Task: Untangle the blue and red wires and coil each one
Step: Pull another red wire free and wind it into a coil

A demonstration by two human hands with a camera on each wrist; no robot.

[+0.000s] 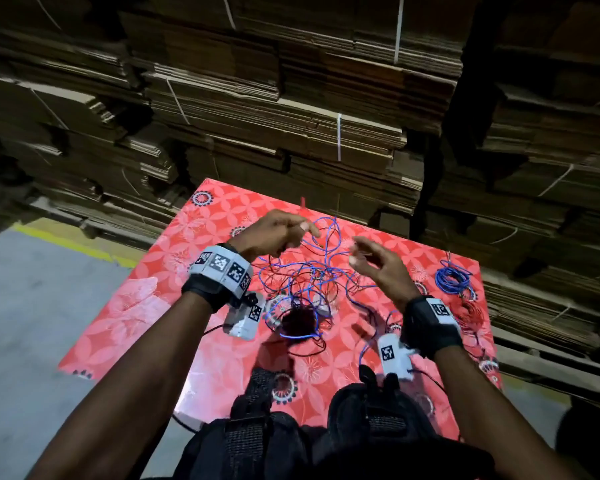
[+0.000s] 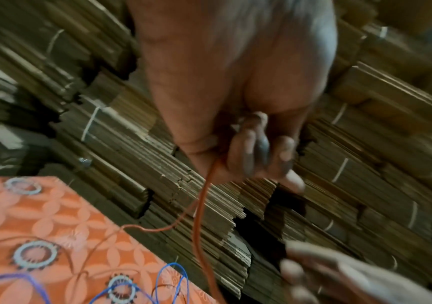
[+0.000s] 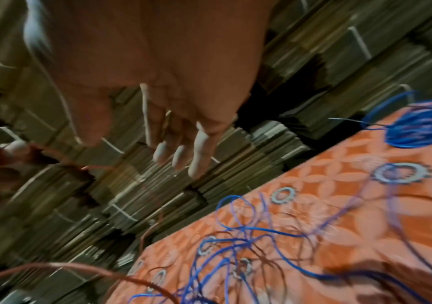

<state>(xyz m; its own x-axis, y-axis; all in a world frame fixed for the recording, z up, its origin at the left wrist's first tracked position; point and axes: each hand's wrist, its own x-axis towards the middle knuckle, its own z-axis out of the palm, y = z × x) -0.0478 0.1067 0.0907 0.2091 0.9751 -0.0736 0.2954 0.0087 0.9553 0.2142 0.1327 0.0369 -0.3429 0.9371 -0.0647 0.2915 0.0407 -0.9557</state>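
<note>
Left hand lifting a red strand out of the tangle, right hand reaching in

The left hand [image 1: 280,233] is pinching the red wire [image 2: 201,202] between curled fingers, above the tangle [image 1: 305,289] lying mid-table [image 1: 174,271]; the right hand [image 1: 378,263] is hovering with fingers spread, gripping nothing. At far right, coiled blue and red bundles [image 1: 453,279] are lying. Pulling hard would likely be tightening the knot or dragging loops off the edge.

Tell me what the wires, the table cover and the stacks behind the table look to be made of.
Red wire and blue wire: thin, springy, smooth coloured coating, probably plastic-insulated.
Table cover: red, printed flowers, slight sheen; likely plastic sheet or oilcloth.
Stacks: brown matte flattened corrugated cardboard with layered edges, bundled with white straps.
</note>
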